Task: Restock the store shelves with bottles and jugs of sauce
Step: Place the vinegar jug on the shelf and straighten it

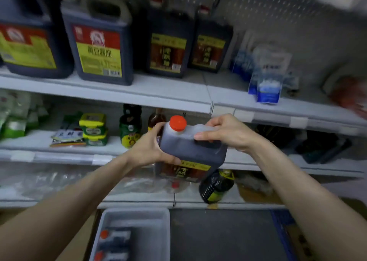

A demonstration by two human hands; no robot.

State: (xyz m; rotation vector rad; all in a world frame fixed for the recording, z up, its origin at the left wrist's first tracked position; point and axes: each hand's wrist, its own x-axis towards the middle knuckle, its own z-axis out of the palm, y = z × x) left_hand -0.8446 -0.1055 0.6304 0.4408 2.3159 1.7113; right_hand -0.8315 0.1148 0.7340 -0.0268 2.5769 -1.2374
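I hold a dark sauce jug (190,151) with a red cap and yellow label in front of the middle shelf, tilted slightly. My left hand (151,147) grips its left side and lower edge. My right hand (226,131) grips the handle on top from the right. On the top shelf (139,91) stand two matching jugs (168,50) with yellow-brown labels, and left of them two larger jugs (99,46) with red and yellow labels. A grey bin (135,217) below my arms holds more red-capped jugs (113,239).
Blue and white pouches (266,75) sit on the top shelf at the right. The middle shelf holds green tubs (93,129), a green-labelled bottle (130,129) and green packets at far left. A dark bottle (216,187) lies on the lower shelf.
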